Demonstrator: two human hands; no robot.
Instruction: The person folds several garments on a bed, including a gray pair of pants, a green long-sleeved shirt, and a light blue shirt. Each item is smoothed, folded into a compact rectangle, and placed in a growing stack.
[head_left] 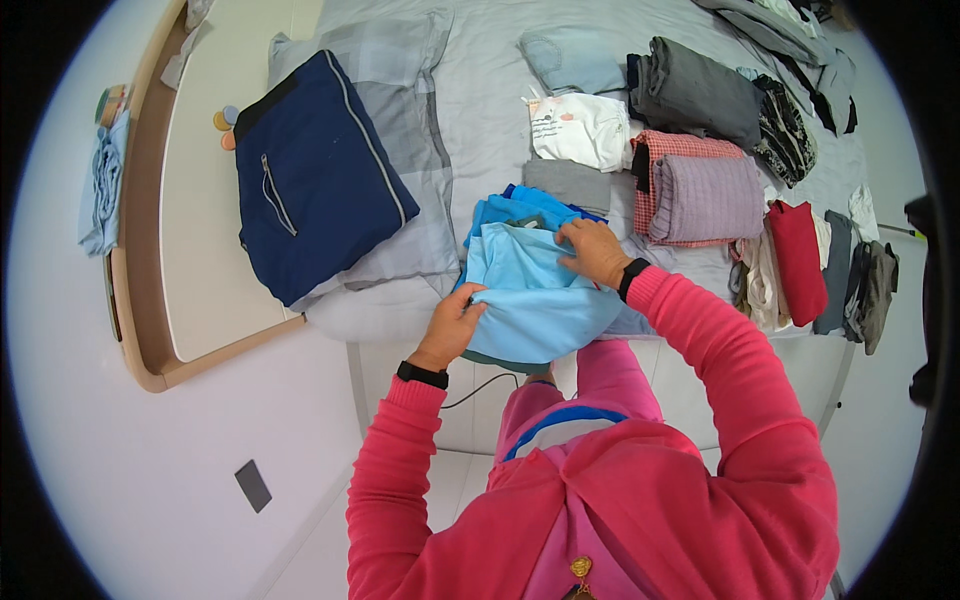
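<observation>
A light blue shirt [535,310] lies partly bunched at the near edge of the bed, its lower part hanging over. My left hand [450,325] is closed on the left edge of the shirt, pinching the cloth between thumb and fingers. Across from it, my right hand [595,250] has its fingers curled onto the cloth beside the dark collar [532,222]. A brighter blue piece of clothing [497,207] shows underneath and behind. Dark green cloth [505,361] peeks out below the hanging part.
A folded navy jacket [320,180] rests on a plaid pillow [425,200] at the left. Folded clothes lie beyond and to the right: a white shirt [580,130], a grey bundle [700,90], a mauve bundle [705,195] and a red one [797,262]. A wood-edged headboard [215,270] borders the left.
</observation>
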